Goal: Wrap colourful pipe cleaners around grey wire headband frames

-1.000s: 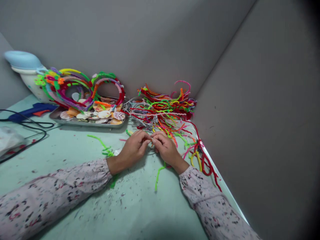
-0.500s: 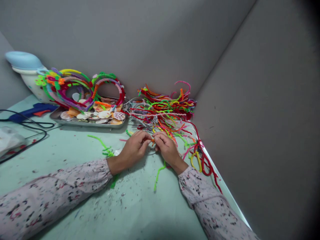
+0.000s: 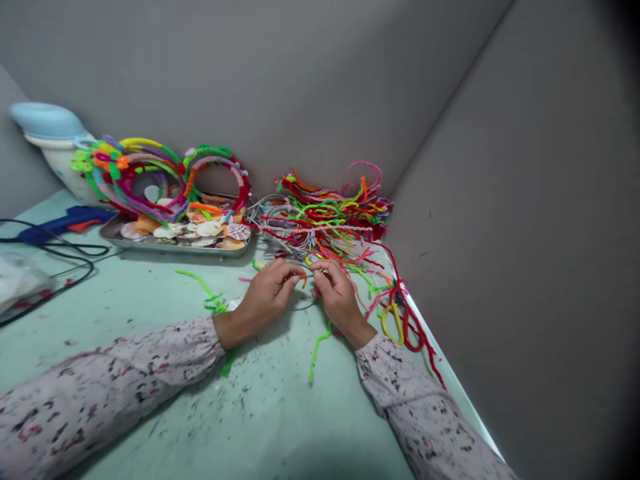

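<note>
My left hand (image 3: pixel 270 291) pinches a short orange pipe cleaner (image 3: pixel 304 281) between thumb and forefinger, its end bent downward. Close beside it, my right hand (image 3: pixel 337 298) is closed, thumb against fingers, on a thin grey wire hoop (image 3: pixel 303 309) that curves below and between both hands. Part of the hoop is hidden by the fingers. A bright green pipe cleaner (image 3: pixel 316 353) lies under the right hand, and more green pieces (image 3: pixel 215 305) lie left of the left wrist.
Behind the hands is a heap of coloured pipe cleaners (image 3: pixel 340 213) and grey wires. A metal tray (image 3: pixel 175 250) holds shells, with wrapped headbands (image 3: pixel 220 160) on it. Scissors (image 3: pixel 393 325) lie at the right edge. At left are a blue glue gun (image 3: pixel 65 223) and a blue-lidded bin (image 3: pixel 53 123).
My right fingers have moved slightly right, away from the orange pipe cleaner, opening a small gap between the hands. My left hand has hardly moved.
</note>
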Tool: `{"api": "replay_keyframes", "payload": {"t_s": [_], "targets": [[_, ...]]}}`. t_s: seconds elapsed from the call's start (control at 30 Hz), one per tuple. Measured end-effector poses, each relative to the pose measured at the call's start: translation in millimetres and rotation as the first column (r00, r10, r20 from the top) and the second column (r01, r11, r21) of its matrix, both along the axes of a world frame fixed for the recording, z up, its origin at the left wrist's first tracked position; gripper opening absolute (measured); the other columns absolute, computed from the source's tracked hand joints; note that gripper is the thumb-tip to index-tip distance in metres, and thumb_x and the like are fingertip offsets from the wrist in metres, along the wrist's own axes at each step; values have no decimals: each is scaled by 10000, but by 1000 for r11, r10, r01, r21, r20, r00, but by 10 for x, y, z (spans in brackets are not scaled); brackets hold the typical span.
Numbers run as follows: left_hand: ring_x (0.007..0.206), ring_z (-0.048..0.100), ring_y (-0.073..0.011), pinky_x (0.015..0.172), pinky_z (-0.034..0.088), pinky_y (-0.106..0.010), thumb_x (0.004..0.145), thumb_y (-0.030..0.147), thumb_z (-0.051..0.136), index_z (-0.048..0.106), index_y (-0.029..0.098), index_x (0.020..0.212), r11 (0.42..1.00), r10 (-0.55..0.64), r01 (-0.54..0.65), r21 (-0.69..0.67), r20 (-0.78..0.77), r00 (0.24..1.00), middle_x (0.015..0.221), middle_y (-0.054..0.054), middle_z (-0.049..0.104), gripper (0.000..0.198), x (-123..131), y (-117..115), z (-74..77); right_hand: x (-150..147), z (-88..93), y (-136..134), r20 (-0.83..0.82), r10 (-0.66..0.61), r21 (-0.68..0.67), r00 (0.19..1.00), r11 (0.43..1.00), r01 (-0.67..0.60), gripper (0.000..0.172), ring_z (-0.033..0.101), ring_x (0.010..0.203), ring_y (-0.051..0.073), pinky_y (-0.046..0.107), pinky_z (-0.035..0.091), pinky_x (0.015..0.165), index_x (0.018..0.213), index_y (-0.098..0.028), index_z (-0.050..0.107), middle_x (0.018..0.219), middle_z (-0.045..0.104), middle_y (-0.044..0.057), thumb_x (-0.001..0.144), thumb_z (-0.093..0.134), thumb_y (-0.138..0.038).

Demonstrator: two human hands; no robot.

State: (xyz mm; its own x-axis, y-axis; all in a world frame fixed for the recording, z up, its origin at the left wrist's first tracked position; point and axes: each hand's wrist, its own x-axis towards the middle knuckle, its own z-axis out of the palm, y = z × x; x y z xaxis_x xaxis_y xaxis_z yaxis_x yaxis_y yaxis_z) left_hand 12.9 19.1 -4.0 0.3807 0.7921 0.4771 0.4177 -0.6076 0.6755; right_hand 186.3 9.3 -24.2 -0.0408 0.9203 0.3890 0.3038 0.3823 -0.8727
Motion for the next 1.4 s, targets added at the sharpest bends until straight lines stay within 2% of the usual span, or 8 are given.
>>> {"api": "replay_keyframes", "payload": {"t_s": [0.1, 0.37, 0.6, 0.87, 1.4], "targets": [[884, 540, -181, 804, 414, -321, 932, 207, 458, 635, 171, 967, 1000, 6, -6, -10, 3, 1000, 890, -39, 601, 184, -5, 3, 12, 7, 8, -15, 41, -52, 53, 998, 997, 50, 171, 541, 662, 116, 262, 478, 618, 1053, -230, 574, 990, 571, 25, 892, 523, -256], [881, 541, -183, 811, 421, -334, 928, 214, 452, 627, 183, 950, 1000, 13, -13, -24, 10, 1000, 884, -33, 604, 179, -4, 5, 20, -7, 27, -10, 180, -69, 144, 981, 989, 43, 149, 547, 703, 125, 268, 475, 648, 978, -217, 595, 1042, 569, 49, 836, 570, -182], [874, 550, -184, 806, 431, -332, 919, 214, 463, 636, 185, 946, 1000, 22, -21, -20, 13, 1000, 875, -33, 609, 178, 0, 5, 20, 7, 17, 14, 189, -68, 127, 980, 991, 44, 122, 528, 639, 103, 261, 474, 598, 934, -223, 604, 1043, 562, 43, 815, 632, -215], [880, 550, -188, 812, 428, -331, 923, 213, 462, 637, 170, 947, 1000, 25, -26, 11, 5, 1000, 881, -43, 608, 182, 9, 12, 21, 9, -4, 29, 154, -50, 133, 987, 991, 30, 116, 537, 677, 113, 259, 464, 602, 929, -221, 614, 1014, 562, 33, 820, 648, -242], [842, 549, -190, 774, 434, -336, 903, 194, 478, 621, 183, 894, 999, 25, -24, 25, -3, 1000, 835, -36, 608, 144, 16, 3, -4, -22, 16, 0, 68, 20, 20, 997, 1000, -22, 112, 500, 686, 119, 247, 430, 635, 877, -218, 605, 925, 577, 11, 856, 593, -328]]}}
